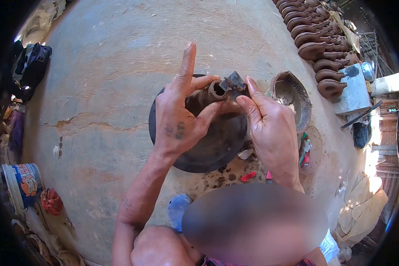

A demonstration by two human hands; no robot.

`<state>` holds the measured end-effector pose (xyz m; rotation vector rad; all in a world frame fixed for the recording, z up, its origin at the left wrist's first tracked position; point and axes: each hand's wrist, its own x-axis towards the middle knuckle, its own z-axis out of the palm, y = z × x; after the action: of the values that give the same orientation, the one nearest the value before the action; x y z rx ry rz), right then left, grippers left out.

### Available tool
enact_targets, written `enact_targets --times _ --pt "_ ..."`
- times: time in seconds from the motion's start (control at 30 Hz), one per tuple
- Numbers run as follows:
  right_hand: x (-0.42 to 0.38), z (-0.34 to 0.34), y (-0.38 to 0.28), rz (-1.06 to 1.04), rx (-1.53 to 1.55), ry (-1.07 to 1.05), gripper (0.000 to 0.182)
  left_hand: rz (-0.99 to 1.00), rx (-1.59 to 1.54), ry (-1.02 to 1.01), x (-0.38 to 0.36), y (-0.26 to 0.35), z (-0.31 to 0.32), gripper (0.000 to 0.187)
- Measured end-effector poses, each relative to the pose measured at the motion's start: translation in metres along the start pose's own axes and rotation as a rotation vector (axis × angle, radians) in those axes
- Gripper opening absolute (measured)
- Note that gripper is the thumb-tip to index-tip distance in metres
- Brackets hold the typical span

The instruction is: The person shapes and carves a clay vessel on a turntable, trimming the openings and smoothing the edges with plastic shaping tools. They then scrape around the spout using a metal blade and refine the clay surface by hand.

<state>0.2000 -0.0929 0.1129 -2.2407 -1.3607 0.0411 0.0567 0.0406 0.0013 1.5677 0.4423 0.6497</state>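
My left hand (177, 115) has its index finger stretched up, while its thumb and another finger close round a brown clay piece with a round, hollow opening (217, 90). Between the fingertips of my right hand (270, 119) is a dark, flat, angular piece (235, 82), which touches the rim of that opening. Both hands are above a round black disc (208, 150). The rest of the clay piece is largely hidden behind my left hand.
A curved, worn bowl (305, 99) lies right of the disc. Rows of brown clay pieces (312, 50) and a grey block (354, 91) stand upper right. Small red pieces (248, 177) lie near the disc. A bucket (25, 185) is at the left.
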Motion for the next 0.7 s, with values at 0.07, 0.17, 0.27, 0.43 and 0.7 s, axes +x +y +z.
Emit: enact_targets --times 0.07,0.17,0.27,0.43,0.7 --pt "0.000 0.000 -0.004 0.020 -0.027 -0.003 0.046 -0.005 -0.003 -0.001 0.000 -0.001 -0.002 0.086" --pt "-0.001 0.004 -0.005 0.014 0.011 0.017 0.046 0.008 0.024 0.025 -0.003 -0.001 0.001 0.087" --pt "-0.002 0.007 -0.005 -0.005 0.003 0.023 0.046 0.023 0.061 0.061 -0.009 -0.001 0.004 0.088" --pt "-0.003 0.006 -0.011 0.007 -0.019 -0.005 0.046 0.049 0.128 0.129 -0.017 -0.002 0.011 0.090" --pt "-0.011 0.004 -0.017 -0.016 -0.035 -0.039 0.045 0.093 0.224 0.225 -0.025 -0.001 0.027 0.093"
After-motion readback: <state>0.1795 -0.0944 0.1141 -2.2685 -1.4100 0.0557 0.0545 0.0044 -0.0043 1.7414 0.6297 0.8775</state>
